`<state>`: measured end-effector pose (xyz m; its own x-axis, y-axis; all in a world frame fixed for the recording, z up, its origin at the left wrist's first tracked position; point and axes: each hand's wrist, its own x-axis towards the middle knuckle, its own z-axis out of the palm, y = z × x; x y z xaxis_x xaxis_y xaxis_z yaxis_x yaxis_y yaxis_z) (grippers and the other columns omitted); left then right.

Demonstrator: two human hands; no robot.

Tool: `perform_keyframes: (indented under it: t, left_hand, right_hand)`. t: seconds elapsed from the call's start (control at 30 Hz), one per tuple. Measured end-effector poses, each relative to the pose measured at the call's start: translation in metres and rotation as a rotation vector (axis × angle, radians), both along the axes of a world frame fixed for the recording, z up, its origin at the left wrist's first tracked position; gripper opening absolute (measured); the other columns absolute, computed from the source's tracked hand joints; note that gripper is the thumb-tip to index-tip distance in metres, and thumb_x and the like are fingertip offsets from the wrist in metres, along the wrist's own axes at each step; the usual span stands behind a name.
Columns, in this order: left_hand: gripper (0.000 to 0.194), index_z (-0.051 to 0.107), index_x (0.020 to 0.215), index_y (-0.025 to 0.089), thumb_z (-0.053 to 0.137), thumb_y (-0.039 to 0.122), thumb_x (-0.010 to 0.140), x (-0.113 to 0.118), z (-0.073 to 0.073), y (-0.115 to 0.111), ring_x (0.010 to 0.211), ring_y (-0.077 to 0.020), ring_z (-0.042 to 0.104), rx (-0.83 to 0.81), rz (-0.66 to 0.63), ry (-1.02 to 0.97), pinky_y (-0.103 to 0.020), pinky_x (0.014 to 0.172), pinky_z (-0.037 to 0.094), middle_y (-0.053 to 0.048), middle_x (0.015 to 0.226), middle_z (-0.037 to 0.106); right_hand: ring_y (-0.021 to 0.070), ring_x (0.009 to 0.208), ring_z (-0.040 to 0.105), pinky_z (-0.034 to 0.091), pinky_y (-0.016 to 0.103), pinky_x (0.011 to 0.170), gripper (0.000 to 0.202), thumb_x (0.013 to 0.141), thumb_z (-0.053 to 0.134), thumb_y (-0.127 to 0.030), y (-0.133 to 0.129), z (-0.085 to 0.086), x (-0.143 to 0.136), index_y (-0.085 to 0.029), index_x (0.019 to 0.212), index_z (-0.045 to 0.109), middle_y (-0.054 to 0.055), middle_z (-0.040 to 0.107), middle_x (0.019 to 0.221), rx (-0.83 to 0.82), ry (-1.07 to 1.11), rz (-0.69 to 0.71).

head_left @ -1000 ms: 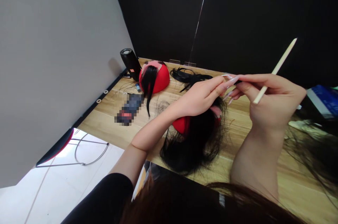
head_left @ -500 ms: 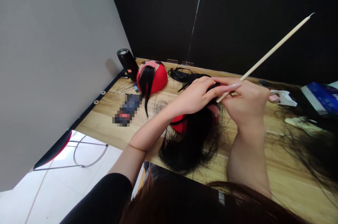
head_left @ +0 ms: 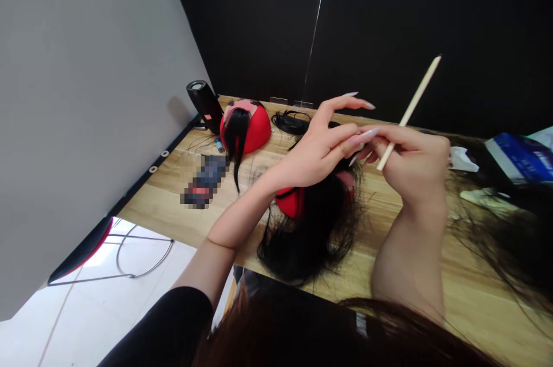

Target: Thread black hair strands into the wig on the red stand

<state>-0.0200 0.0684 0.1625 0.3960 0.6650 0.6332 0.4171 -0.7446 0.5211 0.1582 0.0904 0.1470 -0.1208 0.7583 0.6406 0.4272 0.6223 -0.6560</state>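
The right hand (head_left: 417,156) grips a slim, straight, pale stick (head_left: 415,101) slanting up past its knuckles; the left hand (head_left: 322,148) bends its fingers close to the right's, whatever they pinch unclear. Beneath both, wispy black hair (head_left: 309,240) drapes a rounded red form (head_left: 289,205) on the wood-grained bench (head_left: 151,203).

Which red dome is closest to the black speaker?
The far red dome, beside the speaker; the nearer red dome sits by the left hand.

Black hair (head_left: 317,234) and the left hand (head_left: 317,151) partly hide the nearer red form (head_left: 288,205); pixelation masks a dark object (head_left: 205,181).
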Motion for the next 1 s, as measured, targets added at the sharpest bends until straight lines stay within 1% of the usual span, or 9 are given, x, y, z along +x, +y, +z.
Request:
perform_keyframes:
  t: [0.07, 0.13, 0.2, 0.3, 0.43, 0.53, 0.67, 0.8, 1.0]
  left_hand:
    - [0.034, 0.058, 0.08, 0.016, 0.033, 0.026, 0.1, -0.001, 0.003, -0.002, 0.124, -0.02, 0.049, -0.02, -0.189, -0.048, -0.042, 0.106, 0.039, -0.006, 0.119, 0.053]
    - [0.034, 0.053, 0.076, 0.017, 0.033, 0.026, 0.101, -0.001, 0.004, -0.003, 0.098, -0.0159, 0.059, -0.108, -0.335, -0.143, -0.037, 0.096, 0.047, -0.004, 0.095, 0.058]
    - [0.035, 0.048, 0.072, 0.018, 0.034, 0.031, 0.101, 0.0, 0.002, -0.003, 0.078, -0.0133, 0.057, -0.207, -0.358, -0.242, -0.032, 0.084, 0.05, -0.002, 0.077, 0.054]
    - [0.036, 0.044, 0.071, 0.018, 0.034, 0.037, 0.1, 0.002, -0.001, -0.002, 0.067, -0.0115, 0.051, -0.302, -0.287, -0.287, -0.028, 0.074, 0.049, -0.001, 0.07, 0.048]
    - [0.036, 0.043, 0.071, 0.018, 0.035, 0.038, 0.1, 0.002, -0.001, 0.001, 0.067, -0.0117, 0.047, -0.281, -0.193, -0.218, -0.027, 0.074, 0.046, 0.0, 0.07, 0.045]
    - [0.035, 0.048, 0.074, 0.017, 0.034, 0.035, 0.1, 0.0, 0.001, 0.003, 0.072, -0.0127, 0.049, -0.272, -0.156, -0.137, -0.028, 0.078, 0.046, -0.001, 0.074, 0.047]
    - [0.032, 0.058, 0.09, 0.015, 0.034, 0.033, 0.1, 0.002, 0.0, 0.004, 0.083, -0.0147, 0.055, -0.318, -0.197, -0.106, -0.03, 0.086, 0.046, -0.003, 0.085, 0.055]
    - [0.032, 0.058, 0.11, 0.015, 0.034, 0.035, 0.1, 0.004, -0.006, 0.005, 0.092, -0.0155, 0.059, -0.39, -0.258, -0.151, -0.028, 0.087, 0.046, -0.005, 0.099, 0.061]
    - [0.033, 0.058, 0.11, 0.018, 0.033, 0.037, 0.1, 0.002, -0.007, 0.006, 0.078, -0.0126, 0.059, -0.501, -0.282, -0.133, -0.026, 0.074, 0.05, -0.003, 0.089, 0.06]
  right_hand:
    - [0.013, 0.052, 0.061, 0.045, 0.023, 0.05, 0.016, 0.081, 0.065, -0.025, 0.004, -0.001, 0.002, -0.017, 0.07, 0.074, 0.001, 0.068, 0.059, -0.031, -0.039, 0.068]
    - [0.0126, 0.053, 0.059, 0.043, 0.023, 0.051, 0.02, 0.078, 0.065, -0.023, 0.008, -0.001, 0.003, -0.016, 0.06, 0.07, 0.0, 0.066, 0.056, -0.044, -0.097, 0.093]
    - [0.0134, 0.056, 0.061, 0.044, 0.023, 0.053, 0.015, 0.078, 0.064, -0.022, 0.01, -0.003, 0.004, -0.017, 0.066, 0.073, 0.001, 0.068, 0.06, -0.08, -0.119, 0.091]
    - [0.0147, 0.057, 0.064, 0.048, 0.024, 0.054, 0.014, 0.08, 0.065, -0.023, 0.012, -0.003, 0.007, -0.019, 0.085, 0.077, 0.001, 0.071, 0.066, -0.185, -0.093, 0.072]
    - [0.0163, 0.056, 0.067, 0.051, 0.026, 0.051, 0.023, 0.075, 0.074, -0.027, 0.008, 0.001, 0.014, -0.018, 0.096, 0.077, 0.005, 0.075, 0.078, -0.293, -0.035, -0.008]
    - [0.0151, 0.058, 0.068, 0.054, 0.026, 0.052, 0.03, 0.073, 0.078, -0.027, 0.0, 0.009, 0.02, -0.021, 0.102, 0.076, 0.007, 0.076, 0.094, -0.259, 0.034, -0.036]
    - [0.0142, 0.062, 0.068, 0.056, 0.026, 0.051, 0.047, 0.069, 0.08, -0.02, -0.012, 0.017, 0.022, -0.029, 0.115, 0.07, 0.004, 0.072, 0.112, -0.205, 0.1, 0.206]
    - [0.0135, 0.055, 0.066, 0.057, 0.025, 0.048, 0.049, 0.073, 0.077, -0.018, -0.017, 0.015, 0.012, -0.03, 0.119, 0.068, -0.001, 0.073, 0.086, -0.254, 0.071, 0.331]
    - [0.0128, 0.048, 0.063, 0.053, 0.023, 0.042, 0.04, 0.068, 0.078, -0.012, -0.012, 0.01, -0.003, -0.025, 0.106, 0.074, -0.002, 0.071, 0.071, -0.215, 0.183, 0.272]
